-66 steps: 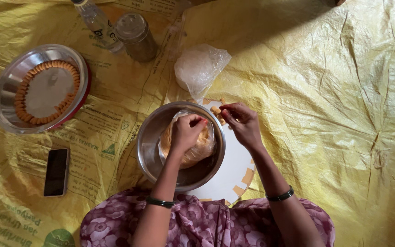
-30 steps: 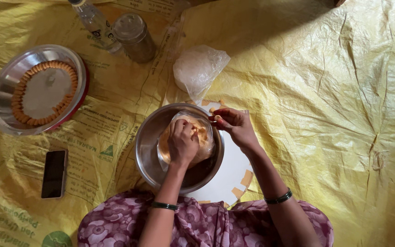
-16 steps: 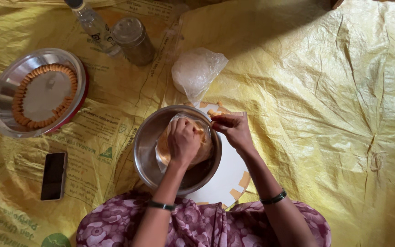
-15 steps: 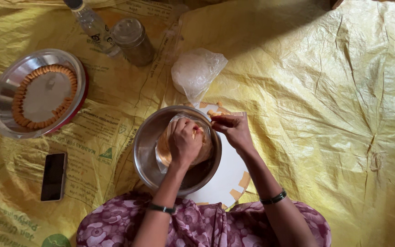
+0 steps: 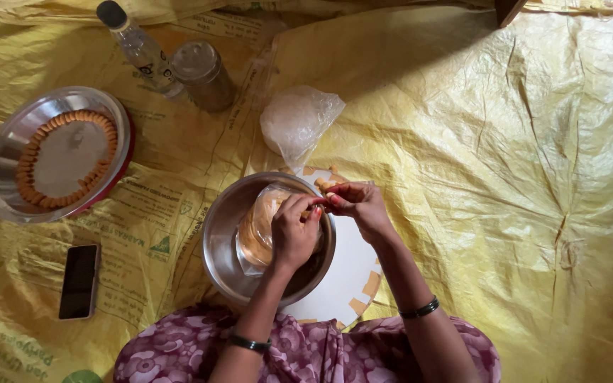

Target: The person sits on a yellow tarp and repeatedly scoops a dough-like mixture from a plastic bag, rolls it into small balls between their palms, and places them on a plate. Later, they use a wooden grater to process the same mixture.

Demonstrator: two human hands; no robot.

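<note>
left hand (image 5: 294, 230) pinching dough (image 5: 260, 223) over steel bowl (image 5: 225, 245) | right hand (image 5: 357, 203) gripping same small piece, fingertips touching | plastic bag (image 5: 296, 120) just beyond

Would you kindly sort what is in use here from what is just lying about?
In use: left hand and right hand pinching orange dough over the round steel bowl; steel plate ringed with orange pieces.

Lying about: black phone, clear plastic bottle, steel jar, crumpled clear bag.
</note>
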